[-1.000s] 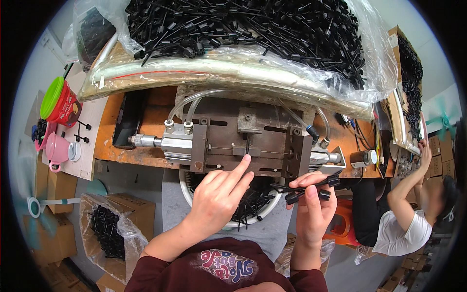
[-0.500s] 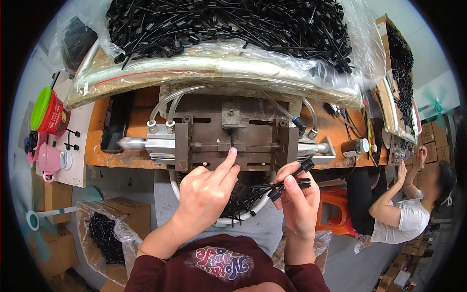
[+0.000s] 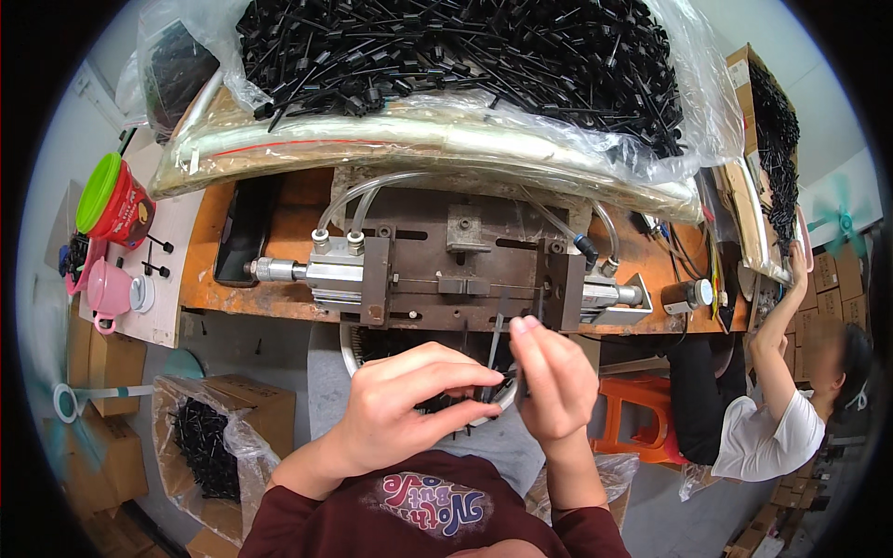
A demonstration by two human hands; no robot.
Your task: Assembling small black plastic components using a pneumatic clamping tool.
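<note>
My left hand (image 3: pixel 419 400) is over my lap, thumb and fingertips closing around black plastic stemmed parts (image 3: pixel 493 381). Beside it, my right hand (image 3: pixel 555 377) has its fingers bunched together around similar thin black pieces, partly hidden and smeared by motion. Both hands are just in front of a dark metal fixture (image 3: pixel 428 305), apart from it. A small block (image 3: pixel 462 284) sits at the fixture's centre, with a silver air cylinder (image 3: pixel 335 283) on the left and another (image 3: pixel 609 298) on the right. Below the hands, a white-rimmed container (image 3: pixel 350 350) of black parts is mostly covered.
A plastic-lined tray (image 3: pixel 437 139) heaped with black stemmed parts stands behind the fixture. Left are a red bucket (image 3: pixel 130 212) and a pink cup (image 3: pixel 110 290); below, a lined carton (image 3: pixel 265 409). At right are a jar (image 3: pixel 681 298), an orange stool (image 3: pixel 637 409) and a co-worker (image 3: pixel 772 418).
My left hand has drawn back from the fixture's centre towards my right hand, its pointing finger now curled in. The black piece at the block is gone. The view has shifted slightly.
</note>
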